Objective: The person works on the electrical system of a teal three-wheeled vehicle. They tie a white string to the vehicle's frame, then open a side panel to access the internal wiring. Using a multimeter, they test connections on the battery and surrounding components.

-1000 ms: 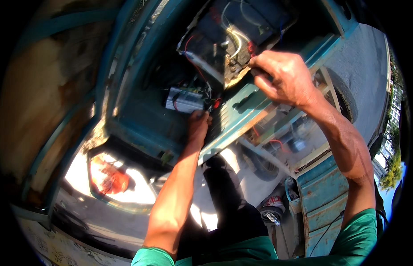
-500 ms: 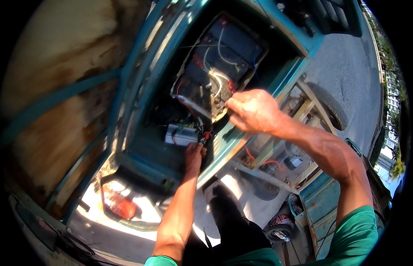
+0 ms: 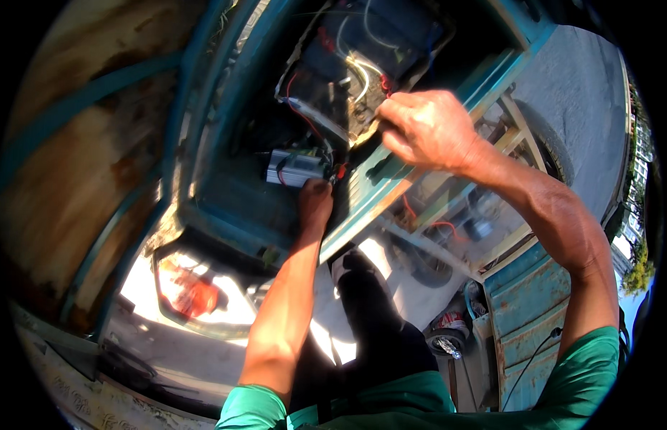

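Observation:
Inside a teal metal compartment, my left hand is closed at the wire end of a small silver finned metal box. Red wire ends stick out just beyond its fingers. What those fingers pinch is hidden. My right hand is closed, thumb and fingers pressed together, at the near right corner of a dark battery bank. Close to its fingertips is a red-covered lead end. White wires arch over the batteries. Whatever the right fingers hold is too small to make out.
The compartment's teal rim runs below my right forearm. Beyond it are an open frame with red wiring and a tyre. A stained wooden panel stands at left. An orange-red object lies on the sunlit ground below.
My view has shifted, so the compartment and both hands sit higher in the picture. Each hand stays at about the same spot, left by the silver box, right by the red-covered lead.

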The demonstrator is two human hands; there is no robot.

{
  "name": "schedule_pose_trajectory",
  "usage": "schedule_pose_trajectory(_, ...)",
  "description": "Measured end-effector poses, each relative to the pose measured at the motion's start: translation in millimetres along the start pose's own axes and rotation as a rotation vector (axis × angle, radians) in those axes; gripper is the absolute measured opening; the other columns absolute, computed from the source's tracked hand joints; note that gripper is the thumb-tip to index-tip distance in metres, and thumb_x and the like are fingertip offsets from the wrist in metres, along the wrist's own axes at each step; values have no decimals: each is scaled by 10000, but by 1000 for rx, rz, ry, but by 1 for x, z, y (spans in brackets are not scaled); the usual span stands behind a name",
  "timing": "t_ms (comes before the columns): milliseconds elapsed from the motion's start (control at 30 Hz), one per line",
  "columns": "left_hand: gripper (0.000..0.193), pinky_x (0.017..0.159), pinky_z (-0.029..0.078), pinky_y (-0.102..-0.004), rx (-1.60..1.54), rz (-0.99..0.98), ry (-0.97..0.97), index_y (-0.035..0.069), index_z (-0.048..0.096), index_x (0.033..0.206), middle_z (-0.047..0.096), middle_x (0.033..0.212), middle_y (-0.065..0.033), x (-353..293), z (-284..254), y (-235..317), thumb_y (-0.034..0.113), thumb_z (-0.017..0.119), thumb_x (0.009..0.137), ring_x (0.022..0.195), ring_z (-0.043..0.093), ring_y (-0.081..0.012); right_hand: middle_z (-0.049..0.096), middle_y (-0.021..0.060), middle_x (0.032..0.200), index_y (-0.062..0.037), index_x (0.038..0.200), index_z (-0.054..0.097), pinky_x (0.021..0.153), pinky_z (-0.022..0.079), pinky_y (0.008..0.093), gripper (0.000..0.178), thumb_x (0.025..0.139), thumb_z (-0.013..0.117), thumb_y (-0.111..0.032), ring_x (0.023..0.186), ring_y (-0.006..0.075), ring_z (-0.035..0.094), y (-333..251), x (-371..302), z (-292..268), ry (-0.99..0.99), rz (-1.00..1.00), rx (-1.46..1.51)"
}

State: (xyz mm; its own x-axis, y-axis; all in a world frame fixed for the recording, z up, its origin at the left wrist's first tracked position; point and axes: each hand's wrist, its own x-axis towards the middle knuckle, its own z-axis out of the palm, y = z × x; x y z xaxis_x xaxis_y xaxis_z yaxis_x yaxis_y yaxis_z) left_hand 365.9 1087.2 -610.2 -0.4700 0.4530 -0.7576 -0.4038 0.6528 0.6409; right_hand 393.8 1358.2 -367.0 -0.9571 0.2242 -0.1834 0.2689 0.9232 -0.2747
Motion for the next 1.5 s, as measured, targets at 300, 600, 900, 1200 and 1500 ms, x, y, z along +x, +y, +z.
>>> schedule_pose_trajectory(300, 67, 644, 512, -335, 76, 160, -97, 45, 634, 898, 643, 762, -123, 10, -4, 10, 48, 589, 848, 657, 664, -216, 624, 104, 741, -47, 799, 589, 621, 542, 401, 156, 763, 643, -189, 690, 291, 660, 4, -1, 5, 16, -4, 39)
schedule_pose_trajectory(600, 528, 769, 515, -358, 280, 14, -289, 99, 499, 1354, 686, 924, -130, 2, -3, 43, 108, 621, 840, 849, 663, -274, 613, 103, 723, -47, 793, 583, 606, 541, 403, 165, 766, 647, -198, 665, 299, 653, 6, -3, 7, 9, 24, 43)
schedule_pose_trajectory(900, 654, 758, 530, -357, 682, 36, -470, 85, 459, 1420, 703, 869, -144, 29, -2, 49, 42, 604, 784, 760, 677, -221, 611, 99, 729, -57, 793, 578, 599, 538, 412, 173, 769, 653, -211, 672, 306, 651, 6, -1, 7, 36, 28, 59)
schedule_pose_trajectory(1200, 402, 752, 506, -402, 676, 156, -552, 113, 630, 1207, 685, 955, -181, 23, -12, 50, 41, 625, 812, 839, 667, -297, 614, 103, 733, -53, 790, 576, 599, 534, 417, 180, 776, 657, -214, 677, 311, 652, 5, 1, 5, 33, 40, 69)
schedule_pose_trajectory(1500, 309, 877, 473, -468, 766, 312, -488, 43, 622, 1160, 616, 1098, -275, -9, -18, 44, 69, 571, 856, 1070, 585, -409, 633, 101, 759, -59, 844, 620, 624, 541, 413, 168, 781, 661, -209, 694, 307, 661, 6, 0, 6, -1, 54, 79)
